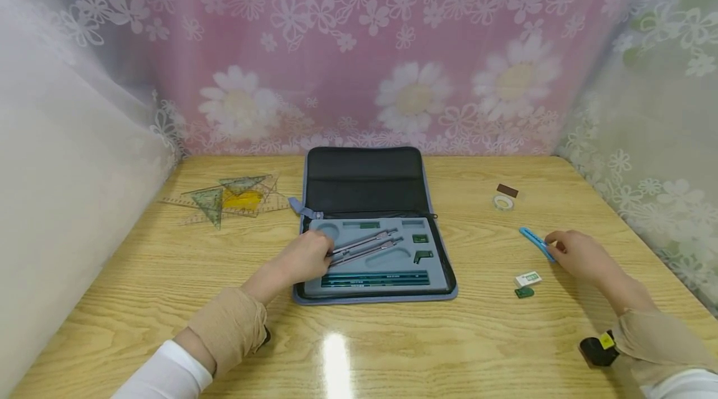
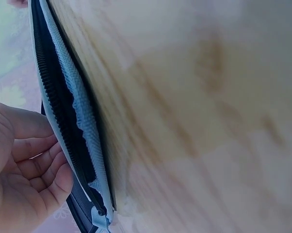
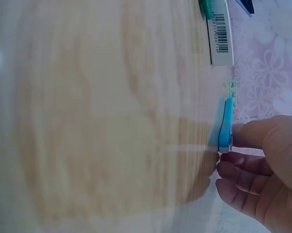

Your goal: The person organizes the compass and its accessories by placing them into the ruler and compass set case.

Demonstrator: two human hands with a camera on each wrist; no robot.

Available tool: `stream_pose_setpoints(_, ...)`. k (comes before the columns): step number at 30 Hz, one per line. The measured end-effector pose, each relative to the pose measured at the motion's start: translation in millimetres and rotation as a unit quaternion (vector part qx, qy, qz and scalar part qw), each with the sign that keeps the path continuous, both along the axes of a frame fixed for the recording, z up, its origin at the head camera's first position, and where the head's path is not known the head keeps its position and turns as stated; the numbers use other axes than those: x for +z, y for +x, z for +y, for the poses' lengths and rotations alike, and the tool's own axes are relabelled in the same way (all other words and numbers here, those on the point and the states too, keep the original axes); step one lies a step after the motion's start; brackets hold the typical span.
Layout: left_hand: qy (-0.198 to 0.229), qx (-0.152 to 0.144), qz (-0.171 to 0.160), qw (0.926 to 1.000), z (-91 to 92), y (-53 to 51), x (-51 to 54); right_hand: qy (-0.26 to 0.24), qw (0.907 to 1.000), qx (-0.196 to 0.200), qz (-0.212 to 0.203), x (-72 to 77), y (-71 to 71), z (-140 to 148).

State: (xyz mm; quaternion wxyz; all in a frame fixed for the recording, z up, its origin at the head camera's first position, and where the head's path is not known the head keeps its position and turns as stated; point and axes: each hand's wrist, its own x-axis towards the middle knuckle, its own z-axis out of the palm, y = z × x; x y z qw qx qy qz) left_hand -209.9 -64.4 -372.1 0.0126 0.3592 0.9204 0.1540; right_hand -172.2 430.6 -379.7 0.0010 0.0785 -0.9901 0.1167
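Note:
In the head view, my left hand [image 1: 305,255] is over the left side of the open case [image 1: 373,301], at the ends of two metal compasses [image 1: 367,251]. The left wrist view shows its fingers bent, their tips partly hidden behind the case's zipped edge [image 2: 71,107]; whether they grip a compass is unclear. My right hand [image 1: 583,257] pinches the near end of a light-blue knife-like tool [image 1: 533,239] lying on the table at the right. In the right wrist view, the thumb and fingers [image 3: 243,165] meet at the end of the blue tool [image 3: 226,124].
Green pencils [image 1: 374,278] and small green parts [image 1: 420,239] sit in the case's tray. Clear rulers and set squares [image 1: 207,202] lie at the left. On the right are a dark strip [image 1: 507,190], a tape roll [image 1: 503,202], an eraser [image 1: 528,279] and a green piece [image 1: 524,292].

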Motion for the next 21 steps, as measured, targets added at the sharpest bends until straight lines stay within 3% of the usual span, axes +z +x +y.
stream_pose_setpoints(13, 0.006, -0.004, 0.001, 1.0000, -0.7, -0.8, -1.0, 0.025, 0.9996, -0.003, -0.009, -0.3, -3.6, -4.2)
stream_pose_setpoints(21, 0.010, -0.008, 0.001, 0.9999, -1.3, 0.2, -1.0, 0.055, 0.9983, 0.018, 0.002, 2.0, -4.4, -6.3)
